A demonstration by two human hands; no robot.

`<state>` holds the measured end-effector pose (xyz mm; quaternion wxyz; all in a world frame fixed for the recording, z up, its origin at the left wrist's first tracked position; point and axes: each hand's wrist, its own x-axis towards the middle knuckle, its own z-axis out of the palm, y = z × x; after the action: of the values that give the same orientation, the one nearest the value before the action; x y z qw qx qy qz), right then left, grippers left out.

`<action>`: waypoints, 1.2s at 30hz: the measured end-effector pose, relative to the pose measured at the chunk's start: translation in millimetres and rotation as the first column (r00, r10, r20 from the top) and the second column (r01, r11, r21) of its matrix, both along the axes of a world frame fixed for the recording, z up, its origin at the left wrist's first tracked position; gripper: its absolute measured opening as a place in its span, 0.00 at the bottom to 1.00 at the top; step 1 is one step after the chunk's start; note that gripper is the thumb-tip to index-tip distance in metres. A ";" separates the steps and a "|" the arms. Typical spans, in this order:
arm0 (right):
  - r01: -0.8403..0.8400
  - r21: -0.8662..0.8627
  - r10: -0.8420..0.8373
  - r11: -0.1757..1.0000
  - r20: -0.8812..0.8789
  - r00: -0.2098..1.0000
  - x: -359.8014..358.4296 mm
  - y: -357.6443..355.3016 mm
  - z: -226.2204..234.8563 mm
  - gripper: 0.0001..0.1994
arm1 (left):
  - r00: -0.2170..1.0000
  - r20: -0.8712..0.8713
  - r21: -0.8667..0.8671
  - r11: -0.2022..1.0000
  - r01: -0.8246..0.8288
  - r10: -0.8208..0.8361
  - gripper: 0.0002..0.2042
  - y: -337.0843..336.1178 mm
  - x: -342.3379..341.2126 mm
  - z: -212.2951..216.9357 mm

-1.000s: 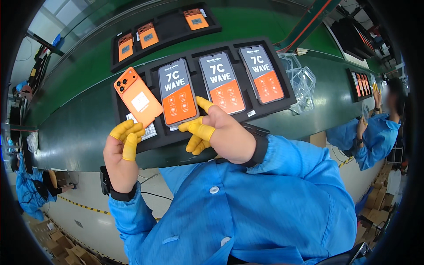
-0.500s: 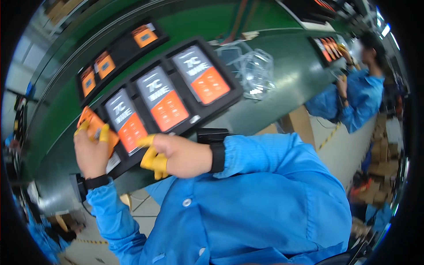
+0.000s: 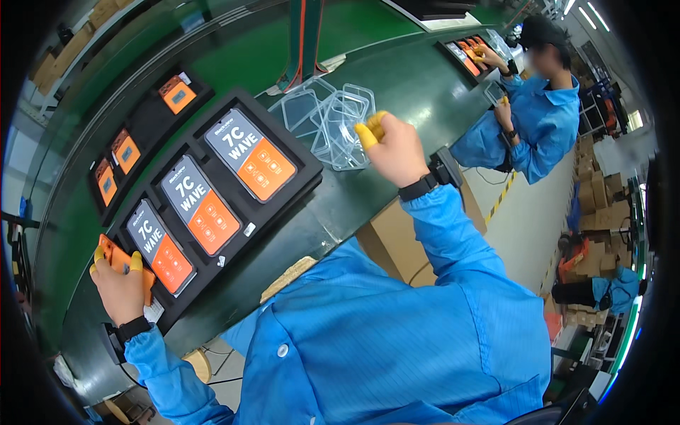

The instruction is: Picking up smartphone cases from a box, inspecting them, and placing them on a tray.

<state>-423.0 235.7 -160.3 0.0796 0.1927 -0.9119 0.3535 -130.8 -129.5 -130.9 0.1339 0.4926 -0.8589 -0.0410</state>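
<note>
My left hand (image 3: 120,288) grips an orange phone (image 3: 122,258), tilted at the left end of a black foam tray (image 3: 244,234). Three phones with grey-and-orange screen films lie face up in the tray's slots: a left one (image 3: 160,248), a middle one (image 3: 202,205) and a right one (image 3: 250,156). My right hand (image 3: 395,147), its fingers curled together, is at the right edge of a pile of clear plastic phone cases (image 3: 333,127). Whether a case is between its fingertips is hidden. Yellow covers sit on fingertips of both hands.
Behind lies a second black tray (image 3: 145,120) with several orange phones. A green post (image 3: 304,42) rises beyond the cases. At the far right a co-worker (image 3: 535,120) handles another tray (image 3: 460,60). A cardboard box (image 3: 404,241) stands below the bench edge.
My right hand has moved from beside the left phone, rightward to the clear cases. My left hand still holds the orange phone. The view has shifted, showing more of the right side.
</note>
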 end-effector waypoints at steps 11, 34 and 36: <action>0.038 0.525 -0.091 0.850 0.075 0.993 -23.7 -0.5 -26.2 0.23 | 1.000 0.013 -0.008 1.000 0.023 -0.023 0.32 -5.6 -5.0 10.1; 0.100 -0.133 -0.102 0.986 -0.008 0.995 -35.4 -1.7 -1.9 0.05 | 0.964 -0.247 0.246 0.968 -0.039 0.101 0.10 -34.1 72.8 18.9; 0.028 -0.370 0.007 0.929 0.093 0.996 -36.1 -1.1 1.9 0.05 | 0.955 -0.262 0.284 0.957 -0.061 0.139 0.10 -35.3 86.2 17.3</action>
<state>-459.1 234.5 -158.3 0.0741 0.1530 -0.8324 0.5275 -44.7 -164.8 -113.6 0.1863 0.5390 -0.7912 -0.2210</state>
